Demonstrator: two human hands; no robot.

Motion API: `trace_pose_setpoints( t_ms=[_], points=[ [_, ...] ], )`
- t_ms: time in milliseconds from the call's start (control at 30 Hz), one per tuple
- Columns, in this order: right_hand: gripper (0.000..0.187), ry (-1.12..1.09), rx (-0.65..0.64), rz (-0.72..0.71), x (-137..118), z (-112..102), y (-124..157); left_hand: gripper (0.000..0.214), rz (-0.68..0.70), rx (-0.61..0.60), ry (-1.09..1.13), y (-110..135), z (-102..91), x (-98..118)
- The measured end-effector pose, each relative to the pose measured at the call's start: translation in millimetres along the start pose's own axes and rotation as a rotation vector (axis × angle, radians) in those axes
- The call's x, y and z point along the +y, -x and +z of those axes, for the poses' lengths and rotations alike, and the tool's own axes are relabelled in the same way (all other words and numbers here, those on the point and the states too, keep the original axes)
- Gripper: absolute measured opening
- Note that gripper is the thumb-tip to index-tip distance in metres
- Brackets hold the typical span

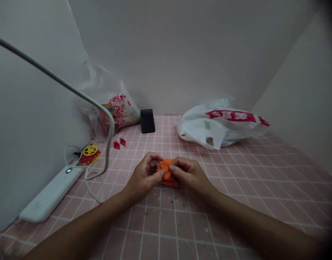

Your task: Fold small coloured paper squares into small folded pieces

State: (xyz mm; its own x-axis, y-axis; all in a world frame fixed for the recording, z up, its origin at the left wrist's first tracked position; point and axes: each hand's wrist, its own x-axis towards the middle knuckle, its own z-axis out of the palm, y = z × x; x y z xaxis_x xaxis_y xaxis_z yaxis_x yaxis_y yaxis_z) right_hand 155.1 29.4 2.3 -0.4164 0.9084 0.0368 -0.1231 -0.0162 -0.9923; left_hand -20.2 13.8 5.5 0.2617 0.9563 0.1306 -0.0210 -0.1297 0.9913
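Between my two hands is a piece of folded orange paper (167, 175), creased into several layers, just above or on the pink tiled surface (166, 224). My left hand (148, 171) pinches its left side, thumb on top and fingers curled behind. On the right side, the thumb and forefinger of my right hand (189, 171) grip the paper's edge. Fingertips of both hands partly cover it. Two small red folded paper pieces (119, 143) lie farther back, left of my hands.
White plastic bags stand at the back left (125, 108) and lie at the back right (222, 122). A black phone (147, 121) leans near the wall. Yellow and red cut-outs (90, 154) sit by a white power strip (52, 195). A white cable (60, 80) arches across the left.
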Motion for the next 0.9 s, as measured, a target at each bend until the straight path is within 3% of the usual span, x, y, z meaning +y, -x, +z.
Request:
trace_pose_setpoints(
  t_ms=[300, 500, 667, 767, 900],
  points=[
    [0.021, 0.089, -0.047, -0.031, 3.7, -1.3, -0.6, 0.024, -0.007, -0.004, -0.028, 0.1, 1.5, 2.2],
    [0.028, -0.063, -0.089, 0.011, 6.7, 0.1, -0.8, 0.031, -0.052, -0.098, -0.026, 1.6, 4.3, 0.3],
    [0.028, -0.072, -0.073, 0.027, 9.3, -0.3, -1.7, 0.029, -0.039, -0.051, -0.021, 1.8, 3.5, -0.9],
    [0.020, -0.031, -0.062, -0.047, 8.9, -2.2, -2.4, 0.027, -0.030, -0.053, -0.021, 0.8, 1.3, -0.3],
    [0.014, 0.110, -0.146, -0.232, 6.4, -7.2, -4.6, 0.031, -0.071, -0.090, 0.025, -0.6, -0.6, 2.1]
  ],
)
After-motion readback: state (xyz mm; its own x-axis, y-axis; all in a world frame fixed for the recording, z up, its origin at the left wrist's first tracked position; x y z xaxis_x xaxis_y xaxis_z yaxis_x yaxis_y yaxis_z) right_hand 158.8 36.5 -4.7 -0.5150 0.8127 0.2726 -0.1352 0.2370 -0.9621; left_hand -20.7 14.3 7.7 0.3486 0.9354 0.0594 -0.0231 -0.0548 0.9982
